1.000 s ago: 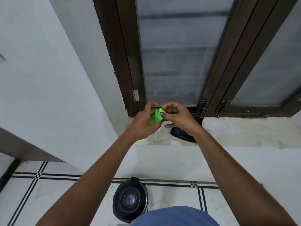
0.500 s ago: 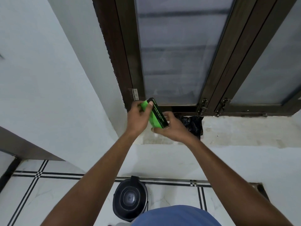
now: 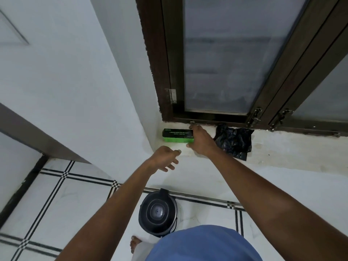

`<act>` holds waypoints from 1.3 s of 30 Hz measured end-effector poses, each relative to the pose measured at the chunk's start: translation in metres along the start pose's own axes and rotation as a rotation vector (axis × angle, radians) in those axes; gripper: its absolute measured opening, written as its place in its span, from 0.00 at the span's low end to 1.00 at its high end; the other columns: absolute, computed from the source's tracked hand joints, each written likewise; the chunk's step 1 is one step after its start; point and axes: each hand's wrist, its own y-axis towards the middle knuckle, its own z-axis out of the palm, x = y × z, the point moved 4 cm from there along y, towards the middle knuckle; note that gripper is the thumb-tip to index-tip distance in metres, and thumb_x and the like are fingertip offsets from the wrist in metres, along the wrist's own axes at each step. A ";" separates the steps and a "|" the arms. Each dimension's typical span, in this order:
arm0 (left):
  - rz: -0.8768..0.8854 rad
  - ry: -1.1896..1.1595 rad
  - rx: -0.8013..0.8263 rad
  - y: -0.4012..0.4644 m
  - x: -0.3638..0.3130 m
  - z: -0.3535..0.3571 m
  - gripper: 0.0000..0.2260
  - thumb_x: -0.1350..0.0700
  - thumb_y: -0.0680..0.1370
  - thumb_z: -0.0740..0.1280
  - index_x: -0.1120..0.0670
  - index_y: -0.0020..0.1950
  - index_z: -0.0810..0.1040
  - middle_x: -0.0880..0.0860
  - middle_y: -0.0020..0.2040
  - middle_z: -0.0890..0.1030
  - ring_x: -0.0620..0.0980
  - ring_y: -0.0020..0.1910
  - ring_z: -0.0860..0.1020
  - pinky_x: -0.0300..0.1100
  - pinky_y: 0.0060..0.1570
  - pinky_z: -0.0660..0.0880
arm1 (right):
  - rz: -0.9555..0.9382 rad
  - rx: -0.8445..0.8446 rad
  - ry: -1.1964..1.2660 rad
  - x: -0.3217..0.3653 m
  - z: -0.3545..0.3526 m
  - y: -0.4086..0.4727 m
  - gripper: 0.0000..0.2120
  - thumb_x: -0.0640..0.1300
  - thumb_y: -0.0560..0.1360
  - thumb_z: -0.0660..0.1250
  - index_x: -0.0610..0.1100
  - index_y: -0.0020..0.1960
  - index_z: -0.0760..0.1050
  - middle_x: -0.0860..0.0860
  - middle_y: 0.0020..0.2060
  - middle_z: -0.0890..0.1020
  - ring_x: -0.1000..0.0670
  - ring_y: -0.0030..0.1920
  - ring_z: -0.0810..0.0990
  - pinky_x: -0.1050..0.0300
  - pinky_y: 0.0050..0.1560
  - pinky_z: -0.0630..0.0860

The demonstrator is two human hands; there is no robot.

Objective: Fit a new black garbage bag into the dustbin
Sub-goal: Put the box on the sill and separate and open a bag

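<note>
A green and black box of garbage bags (image 3: pixel 177 135) lies flat on the white window sill (image 3: pixel 282 147), in its left corner. My right hand (image 3: pixel 201 141) rests on the box's right end, thumb under and fingers over it. A crumpled black garbage bag (image 3: pixel 234 141) lies on the sill just right of that hand. My left hand (image 3: pixel 165 159) hangs below the sill edge, fingers spread, holding nothing. On the floor below stands the black dustbin (image 3: pixel 157 213) with its lid closed.
A dark brown window frame (image 3: pixel 163 72) with frosted glass and latches (image 3: pixel 255 117) rises behind the sill. White walls close in at left. The floor is white tile with black lines (image 3: pixel 56 185). My bare foot (image 3: pixel 134 243) stands beside the dustbin.
The box has gone from both hands down onto the sill's left corner. My left hand let go and dropped below the sill; my right hand stays on the box.
</note>
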 end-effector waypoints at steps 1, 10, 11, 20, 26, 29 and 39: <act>0.009 -0.005 0.009 -0.001 0.003 0.000 0.19 0.41 0.85 0.67 0.57 0.61 0.80 0.54 0.56 0.89 0.58 0.54 0.89 0.55 0.60 0.84 | 0.003 -0.001 0.014 0.000 0.000 -0.001 0.47 0.53 0.72 0.85 0.43 0.83 0.65 0.39 0.76 0.75 0.36 0.74 0.76 0.42 0.71 0.78; 0.217 0.099 0.080 0.015 -0.032 0.025 0.11 0.50 0.82 0.74 0.53 0.62 0.84 0.54 0.56 0.89 0.52 0.51 0.87 0.47 0.50 0.81 | 0.005 -0.546 0.022 -0.044 -0.029 -0.075 0.12 0.49 0.82 0.69 0.44 0.62 0.81 0.48 0.57 0.83 0.42 0.60 0.79 0.40 0.60 0.79; 0.244 0.141 0.130 0.018 -0.041 0.036 0.12 0.49 0.82 0.75 0.52 0.62 0.84 0.55 0.55 0.89 0.51 0.50 0.87 0.45 0.48 0.80 | 0.043 -0.600 -0.019 -0.053 -0.031 -0.086 0.12 0.49 0.81 0.69 0.45 0.62 0.80 0.47 0.59 0.83 0.41 0.62 0.79 0.40 0.61 0.78; 0.703 1.004 -0.098 0.063 -0.083 0.137 0.30 0.47 0.80 0.73 0.45 0.82 0.70 0.56 0.76 0.72 0.59 0.71 0.76 0.56 0.64 0.81 | 0.298 -0.410 -0.023 -0.122 -0.035 -0.150 0.39 0.53 0.79 0.75 0.43 0.85 0.64 0.39 0.64 0.82 0.36 0.63 0.82 0.42 0.62 0.82; 0.913 0.883 -0.133 0.066 -0.080 0.142 0.05 0.57 0.79 0.73 0.51 0.53 0.87 0.51 0.60 0.78 0.56 0.62 0.79 0.51 0.53 0.81 | 0.214 -0.284 -0.274 -0.135 -0.037 -0.155 0.47 0.57 0.74 0.80 0.47 0.86 0.63 0.45 0.74 0.81 0.38 0.76 0.75 0.39 0.77 0.71; 0.935 0.764 -0.129 0.065 -0.074 0.132 0.11 0.56 0.77 0.75 0.50 0.59 0.85 0.50 0.64 0.81 0.57 0.60 0.81 0.51 0.54 0.82 | 0.204 -0.254 -0.391 -0.133 -0.034 -0.154 0.22 0.44 0.79 0.73 0.48 0.73 0.79 0.47 0.60 0.88 0.40 0.66 0.81 0.44 0.66 0.73; 0.299 -0.166 0.439 -0.001 -0.034 0.068 0.17 0.49 0.82 0.71 0.55 0.68 0.85 0.58 0.63 0.88 0.59 0.67 0.84 0.54 0.71 0.77 | 0.381 -0.107 1.137 -0.053 -0.053 -0.168 0.12 0.52 0.80 0.79 0.43 0.47 0.86 0.53 0.32 0.77 0.53 0.30 0.70 0.60 0.36 0.71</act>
